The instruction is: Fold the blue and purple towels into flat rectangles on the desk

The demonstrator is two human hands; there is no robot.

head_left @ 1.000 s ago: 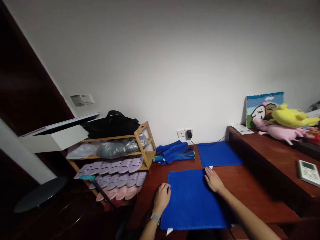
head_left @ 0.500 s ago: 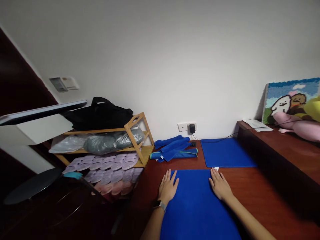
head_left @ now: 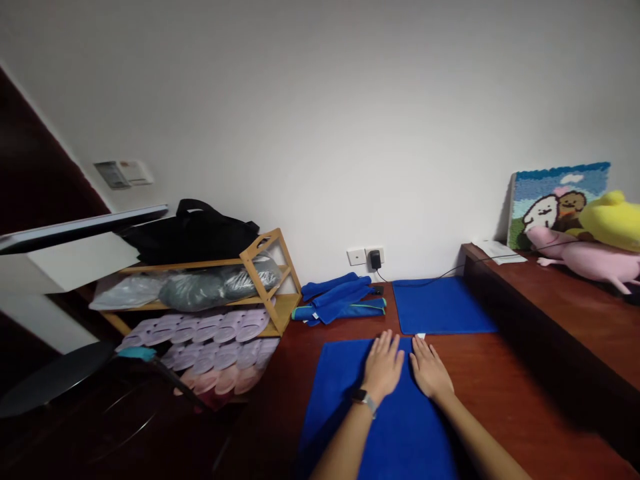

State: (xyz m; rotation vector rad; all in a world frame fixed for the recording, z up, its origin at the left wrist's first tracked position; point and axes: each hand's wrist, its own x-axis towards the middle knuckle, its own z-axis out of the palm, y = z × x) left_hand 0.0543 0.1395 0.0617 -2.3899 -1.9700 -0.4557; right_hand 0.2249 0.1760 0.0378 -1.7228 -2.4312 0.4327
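A blue cloth (head_left: 340,373) is spread out on the reddish-brown wooden table in front of me. Flat on its far part, right of the middle, lies my left hand (head_left: 384,365), fingers extended; a watch is on that wrist. My right hand (head_left: 431,370) rests at the cloth's far right corner with straight fingers, beside a small white tag (head_left: 421,336). Neither hand grips anything. Beyond them, a second blue cloth (head_left: 440,307) lies flat near the wall. Several rolled or folded blue cloths (head_left: 343,298) are piled to its left.
A black plug (head_left: 375,261) sits in the wall socket, its cable running right. On the raised ledge (head_left: 575,293) are a pink plush toy (head_left: 590,257), a yellow one (head_left: 613,220) and a picture (head_left: 557,197). Left stands a wooden rack (head_left: 287,310) with slippers (head_left: 210,327) and a black bag (head_left: 195,233).
My left hand has slid right across the cloth, from its left far corner to close beside my right hand. The view has turned slightly to the right.
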